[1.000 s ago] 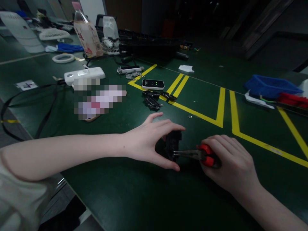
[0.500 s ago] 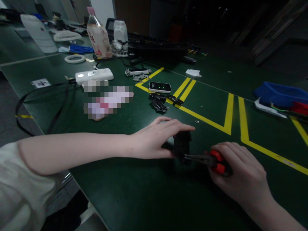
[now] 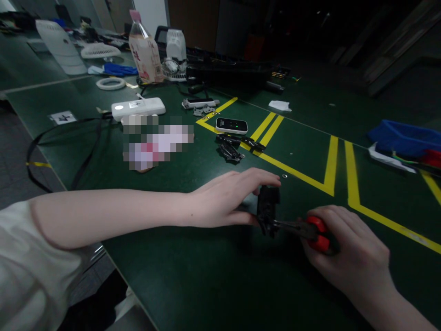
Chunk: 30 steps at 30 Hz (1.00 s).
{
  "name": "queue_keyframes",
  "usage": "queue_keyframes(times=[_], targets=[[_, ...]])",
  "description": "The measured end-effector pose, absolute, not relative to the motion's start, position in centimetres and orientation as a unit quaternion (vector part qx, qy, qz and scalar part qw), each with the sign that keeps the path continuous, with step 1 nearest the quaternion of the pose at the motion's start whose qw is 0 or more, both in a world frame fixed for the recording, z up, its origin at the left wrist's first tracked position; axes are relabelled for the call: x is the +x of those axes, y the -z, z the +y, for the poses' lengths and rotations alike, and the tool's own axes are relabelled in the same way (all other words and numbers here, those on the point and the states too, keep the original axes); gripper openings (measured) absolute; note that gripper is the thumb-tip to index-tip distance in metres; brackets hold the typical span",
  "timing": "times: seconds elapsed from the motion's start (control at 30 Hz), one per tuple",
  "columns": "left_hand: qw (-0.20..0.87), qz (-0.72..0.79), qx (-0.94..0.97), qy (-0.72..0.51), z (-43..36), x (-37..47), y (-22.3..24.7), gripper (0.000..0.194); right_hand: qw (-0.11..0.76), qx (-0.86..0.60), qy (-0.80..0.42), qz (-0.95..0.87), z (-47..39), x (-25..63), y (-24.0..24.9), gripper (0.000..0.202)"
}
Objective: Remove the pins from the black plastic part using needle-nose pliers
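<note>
My left hand (image 3: 234, 197) reaches in from the left and grips a small black plastic part (image 3: 268, 204) between its thumb and fingers, just above the green table. My right hand (image 3: 347, 248) is wrapped round the red handles of needle-nose pliers (image 3: 296, 228). The pliers' thin jaws point left and meet the lower right side of the black part; whether they pinch it I cannot tell. Beyond my left hand lie several black plastic pieces (image 3: 230, 149). A small metal ring (image 3: 284, 176) lies on the table just past my left fingertips.
Behind the black pieces lies a white-edged device (image 3: 231, 125) with a green light. A blurred-out flat object (image 3: 158, 145) and a white power strip (image 3: 139, 108) are at left. A drink bottle (image 3: 146, 55) stands behind. At right is a blue bin (image 3: 404, 138).
Both hands, the black part and the pliers have shifted slightly right in the picture, as has the whole scene. The pliers' jaws still meet the black part.
</note>
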<state>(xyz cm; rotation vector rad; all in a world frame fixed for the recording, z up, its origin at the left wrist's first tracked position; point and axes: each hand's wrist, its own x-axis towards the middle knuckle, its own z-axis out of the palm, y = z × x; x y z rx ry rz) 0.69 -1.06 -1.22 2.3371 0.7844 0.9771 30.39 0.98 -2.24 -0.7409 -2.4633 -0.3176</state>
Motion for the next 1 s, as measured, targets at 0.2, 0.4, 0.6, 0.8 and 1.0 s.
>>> queue_keyframes(times=[0.2,0.4,0.6,0.8,1.0], targets=[[0.163,0.246,0.888,-0.354,-0.8,0.5,1.6,0.062,0.265,-0.253,0.145,-0.919,0.9,29.7,1.5,0.012],[0.214,0.238,0.895,-0.31,-1.2,0.9,1.4,0.064,0.265,-0.261,0.127,-0.919,0.8,30.1,1.9,0.016],[0.304,0.227,0.861,-0.337,-1.6,1.2,1.5,0.061,0.265,-0.289,0.083,-0.916,0.7,30.3,1.9,0.016],[0.404,0.232,0.83,-0.308,-2.0,1.4,0.9,0.051,0.277,-0.295,0.044,-0.914,0.9,30.4,2.6,0.013],[0.454,0.245,0.794,-0.321,-2.0,1.5,0.4,0.047,0.259,-0.362,0.031,-0.895,0.4,30.1,2.3,0.007]])
